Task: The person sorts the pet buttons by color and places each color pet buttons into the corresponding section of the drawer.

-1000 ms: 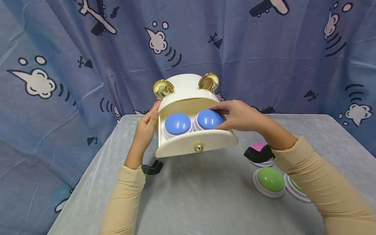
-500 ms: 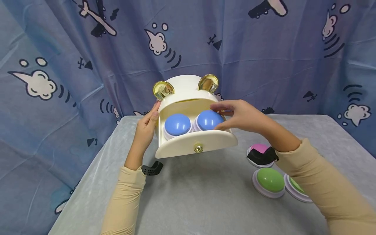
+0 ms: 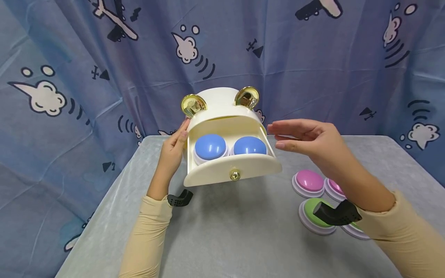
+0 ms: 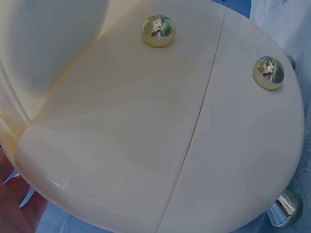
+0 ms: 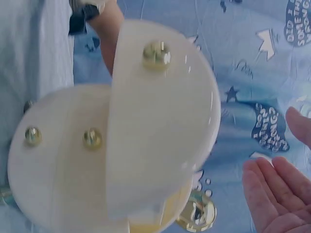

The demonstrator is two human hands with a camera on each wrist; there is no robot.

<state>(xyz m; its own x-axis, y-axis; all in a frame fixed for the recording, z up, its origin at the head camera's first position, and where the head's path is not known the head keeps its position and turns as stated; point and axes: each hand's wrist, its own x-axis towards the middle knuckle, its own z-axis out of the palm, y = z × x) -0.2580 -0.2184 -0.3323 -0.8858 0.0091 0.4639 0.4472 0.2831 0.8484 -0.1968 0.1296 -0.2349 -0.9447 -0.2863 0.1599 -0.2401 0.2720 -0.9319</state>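
Note:
In the head view, a white rounded box (image 3: pixel 222 101) with two gold disc-shaped ears has its drawer (image 3: pixel 208 177) pulled out. My left hand (image 3: pixel 173 146) grips the box's left side; its fingers (image 4: pixel 17 206) show at the edge in the left wrist view. Two blue-domed push buttons with white bases lie in the drawer, one left (image 3: pixel 210 146) and one right (image 3: pixel 249 146), whose base is mostly hidden behind the drawer front. Beside the box on the right, my right hand (image 3: pixel 309 135) is held apart from it, fingers extended and holding nothing.
On the grey-covered table (image 3: pixel 240 239) at the right lie two pink buttons, one nearer the box (image 3: pixel 309 180) and one partly hidden (image 3: pixel 335 187). A green button (image 3: pixel 314 210) and another green one sit below my right wrist. A blue patterned curtain (image 3: pixel 222 46) hangs behind.
My right hand has let go of the right blue button and moved right, out of the drawer. That button now sits lower behind the drawer front. The left hand and box stay put.

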